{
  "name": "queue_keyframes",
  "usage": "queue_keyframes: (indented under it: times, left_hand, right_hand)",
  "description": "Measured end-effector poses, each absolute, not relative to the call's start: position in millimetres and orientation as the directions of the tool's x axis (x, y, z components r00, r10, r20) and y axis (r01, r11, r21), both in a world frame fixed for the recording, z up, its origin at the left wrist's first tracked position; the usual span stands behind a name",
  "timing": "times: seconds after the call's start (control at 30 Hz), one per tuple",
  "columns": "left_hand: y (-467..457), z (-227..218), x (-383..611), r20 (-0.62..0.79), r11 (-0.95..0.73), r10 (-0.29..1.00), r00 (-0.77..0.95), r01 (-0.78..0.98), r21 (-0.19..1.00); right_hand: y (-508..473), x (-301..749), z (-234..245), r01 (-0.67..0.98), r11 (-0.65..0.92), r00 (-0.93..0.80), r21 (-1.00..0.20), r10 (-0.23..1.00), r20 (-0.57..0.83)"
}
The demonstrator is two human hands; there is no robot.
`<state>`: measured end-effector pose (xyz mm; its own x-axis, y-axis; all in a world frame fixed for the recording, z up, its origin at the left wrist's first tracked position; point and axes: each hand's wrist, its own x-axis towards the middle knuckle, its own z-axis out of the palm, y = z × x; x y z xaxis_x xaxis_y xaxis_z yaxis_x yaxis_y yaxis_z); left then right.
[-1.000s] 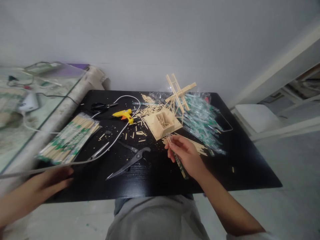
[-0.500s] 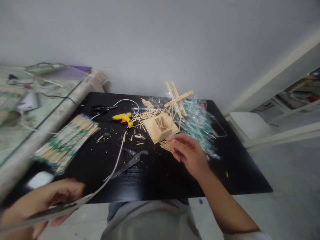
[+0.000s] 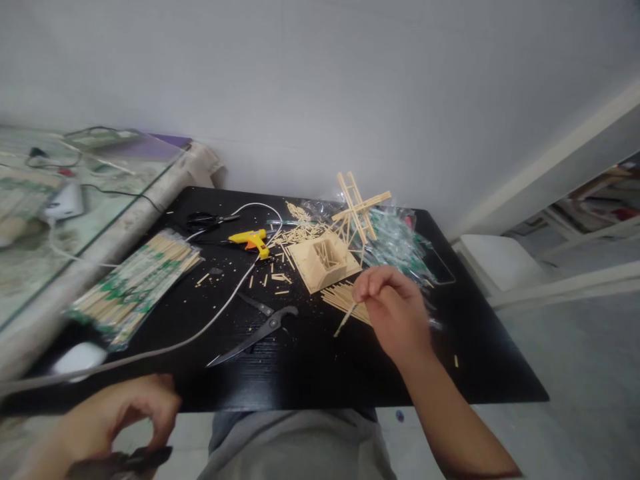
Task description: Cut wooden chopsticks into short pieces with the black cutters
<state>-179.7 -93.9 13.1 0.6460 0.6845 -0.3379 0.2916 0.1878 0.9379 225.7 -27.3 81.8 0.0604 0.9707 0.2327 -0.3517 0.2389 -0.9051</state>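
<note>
The grip of your right hand [image 3: 393, 303] is pinched on a slim stick [image 3: 345, 321], pale with a hint of green, which slants down to the left from your fingertips. Its lower end is out in front of the loose sticks [image 3: 340, 298] that lie fanned beside your knuckles. The grip of your left hand [image 3: 135, 407], low at the near left edge, is a loose curl; a dark object [image 3: 120, 463] crosses just below it, too blurred for you to tell whether your fingers close on it.

Just beyond the loose sticks stands your wooden model [image 3: 327, 262]: a hollow, slope-sided box on a flat board, with a crossed lattice [image 3: 356, 208] rising behind it. Crumpled clear and green wrappers [image 3: 400, 243] spread to its right, and a heap of short cut pieces [image 3: 303, 230] lies to its left.

Between your hands, a dark hinged tool [image 3: 270, 325] rests with its long point aimed at you. Farther back on the black worktop [image 3: 310, 380] are a yellow glue gun [image 3: 253, 240] and black scissors [image 3: 204, 220]. A white cable [image 3: 220, 310] loops past them toward your left side, skirting a stack of wrapped chopsticks [image 3: 137, 283]. A rounded white object [image 3: 80, 361] sits near that stack's closer end.
</note>
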Motion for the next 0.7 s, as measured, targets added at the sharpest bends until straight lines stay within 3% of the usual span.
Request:
queue_keyframes:
  times: [0.03,0.07,0.17,0.3,0.53,0.7]
  left_hand:
    - [-88.4,15.9,-167.6,-0.377,0.236,0.552,0.744,0.294,0.926]
    - [-82.9,19.5,-155.1,-0.387,0.299,0.522,0.760,0.262,0.918]
    - [-65.7,33.0,-116.8,-0.366,0.388,0.621,0.693,0.134,0.912]
    - [-44.4,50.3,-66.5,-0.157,0.134,0.867,0.473,0.082,0.988]
    - [-22.3,66.2,5.5,0.061,-0.049,0.967,0.248,-0.054,0.997]
    - [-19.7,66.7,33.1,0.135,-0.130,0.968,0.211,-0.039,0.991]
  right_hand:
    - [-26.9,225.4,80.3,-0.313,0.240,0.066,-0.919,0.971,0.231]
    - [-26.6,225.6,78.6,-0.268,0.237,0.070,-0.934,0.972,0.226]
    - [-27.0,228.3,74.4,-0.153,0.234,0.092,-0.960,0.971,0.222]
    - [-29.0,231.9,76.0,-0.098,0.218,0.109,-0.971,0.972,0.208]
    - [-29.3,226.2,84.0,-0.024,0.229,0.126,-0.973,0.966,0.224]
    - [-29.3,222.4,83.8,-0.024,0.238,0.066,-0.971,0.969,0.236]
